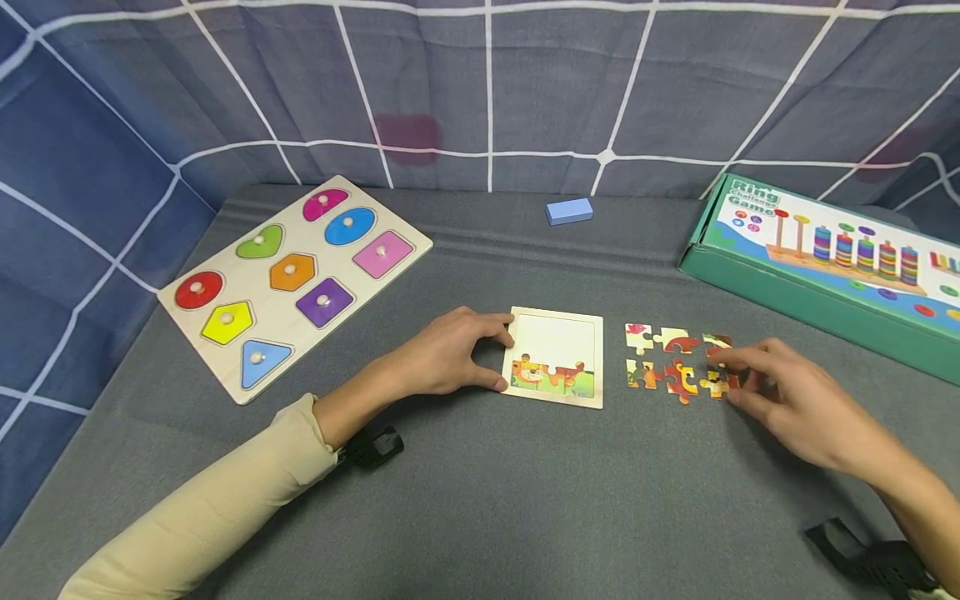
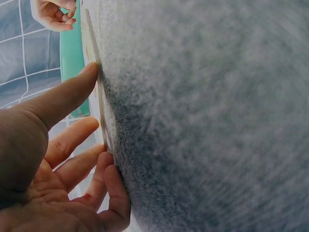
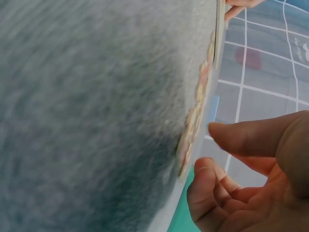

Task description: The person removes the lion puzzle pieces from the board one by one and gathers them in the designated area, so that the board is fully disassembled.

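A square wooden puzzle tray point(image 1: 555, 329) lies on the table, its lower part filled with joined jigsaw pieces point(image 1: 551, 377) showing an animal's face and grass. My left hand point(image 1: 453, 354) rests at the tray's left edge, thumb near the lower corner and forefinger near the upper one. To the right, loose jigsaw pieces point(image 1: 681, 379) lie in two rows. Over the rightmost of them is my right hand point(image 1: 795, 404), partly hiding them. In the right wrist view a gap shows between its thumb point(image 3: 241, 137) and bent fingers, with nothing between them.
A wooden board of knobbed coloured shapes point(image 1: 285, 358) lies at the left. Behind the tray sits a small blue block point(image 1: 569, 212). A green ring game box point(image 1: 810, 304) stands at the right, and a checked cloth point(image 1: 540, 92) hangs along the back.
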A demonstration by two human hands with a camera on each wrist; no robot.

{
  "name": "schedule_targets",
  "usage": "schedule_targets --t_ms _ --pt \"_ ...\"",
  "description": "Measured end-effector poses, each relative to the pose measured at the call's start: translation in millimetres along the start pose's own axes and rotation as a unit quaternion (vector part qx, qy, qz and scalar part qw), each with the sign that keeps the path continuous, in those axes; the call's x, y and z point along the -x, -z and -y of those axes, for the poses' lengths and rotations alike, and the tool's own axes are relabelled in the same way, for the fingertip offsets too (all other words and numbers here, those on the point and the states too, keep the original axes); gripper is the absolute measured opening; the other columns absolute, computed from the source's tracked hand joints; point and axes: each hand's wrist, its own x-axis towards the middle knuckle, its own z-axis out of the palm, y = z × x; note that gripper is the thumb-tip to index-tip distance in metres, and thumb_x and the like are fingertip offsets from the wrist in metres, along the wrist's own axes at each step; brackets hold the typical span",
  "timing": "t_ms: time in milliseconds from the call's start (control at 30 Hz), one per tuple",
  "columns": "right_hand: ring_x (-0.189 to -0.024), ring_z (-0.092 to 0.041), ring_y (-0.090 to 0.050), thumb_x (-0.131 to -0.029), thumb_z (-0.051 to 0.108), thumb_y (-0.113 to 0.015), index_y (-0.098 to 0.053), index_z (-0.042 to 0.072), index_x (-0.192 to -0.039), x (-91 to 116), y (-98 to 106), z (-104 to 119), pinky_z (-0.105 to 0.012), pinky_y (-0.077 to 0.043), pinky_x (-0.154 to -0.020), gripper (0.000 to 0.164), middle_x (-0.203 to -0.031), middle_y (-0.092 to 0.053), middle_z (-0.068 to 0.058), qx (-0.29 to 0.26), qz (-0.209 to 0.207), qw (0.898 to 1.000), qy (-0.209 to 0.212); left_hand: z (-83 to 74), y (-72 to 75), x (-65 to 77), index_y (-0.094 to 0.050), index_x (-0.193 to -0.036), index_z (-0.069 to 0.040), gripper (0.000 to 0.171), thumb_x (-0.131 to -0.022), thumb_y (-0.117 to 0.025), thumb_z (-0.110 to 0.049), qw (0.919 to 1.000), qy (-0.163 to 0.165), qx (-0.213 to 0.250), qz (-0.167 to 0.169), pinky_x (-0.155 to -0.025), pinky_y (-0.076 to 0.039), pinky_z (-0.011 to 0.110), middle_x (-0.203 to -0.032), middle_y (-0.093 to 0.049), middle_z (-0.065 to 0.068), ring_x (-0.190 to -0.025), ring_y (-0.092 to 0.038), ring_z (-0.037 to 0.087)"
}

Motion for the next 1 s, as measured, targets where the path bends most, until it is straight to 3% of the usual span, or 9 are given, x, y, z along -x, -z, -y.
schedule_targets --t_ms 167,400,633,1000 --pt "-0.072 -0.004 -0.044 -0.081 -0.002 -0.077 -0.067 0.005 -0.122 -5 -1 11 -0.020 -0.036 -0.057 0.043 -0.092 -0.050 0.001 -0.009 -0.015 1.000 0.008 -0.4 0.5 0.8 -0.070 -0.116 -0.011 0.044 -0.078 -0.085 -0.027 1.0000 0.007 -0.002 0.003 -0.102 -0.039 0.041 -0.147 -0.049 0.007 -0.121 -0.051 0.028" --pt "-0.070 -0.006 -0.045 -0.084 0.006 -0.078 -0.068 0.013 -0.120 -21 -6 31 -0.023 -0.038 -0.057 0.038 -0.094 -0.050 0.000 -0.028 -0.016 0.999 0.009 0.3 0.1 0.4 -0.069 -0.117 -0.011 0.044 -0.079 -0.085 -0.027 1.0000 0.007 -0.001 0.004 -0.102 -0.039 0.041 -0.148 -0.049 0.007 -0.122 -0.051 0.028" --pt "-0.071 -0.010 -0.047 -0.086 0.009 -0.076 -0.068 0.005 -0.120 -40 -15 55 -0.026 -0.038 -0.056 0.035 -0.097 -0.053 -0.004 -0.051 0.006 0.999 0.018 -0.3 0.7 0.2 -0.069 -0.117 -0.010 0.044 -0.079 -0.085 -0.027 1.0000 0.006 -0.001 0.003 -0.102 -0.039 0.042 -0.148 -0.049 0.007 -0.122 -0.051 0.028" --pt "-0.077 -0.015 -0.048 -0.087 0.016 -0.077 -0.067 0.005 -0.123 -61 -35 89 -0.030 -0.040 -0.062 0.039 -0.103 -0.054 -0.005 -0.063 0.054 0.996 0.019 -1.6 1.2 0.4 -0.069 -0.117 -0.011 0.044 -0.079 -0.085 -0.027 0.9999 0.010 0.001 0.004 -0.102 -0.039 0.041 -0.148 -0.049 0.007 -0.122 -0.050 0.028"
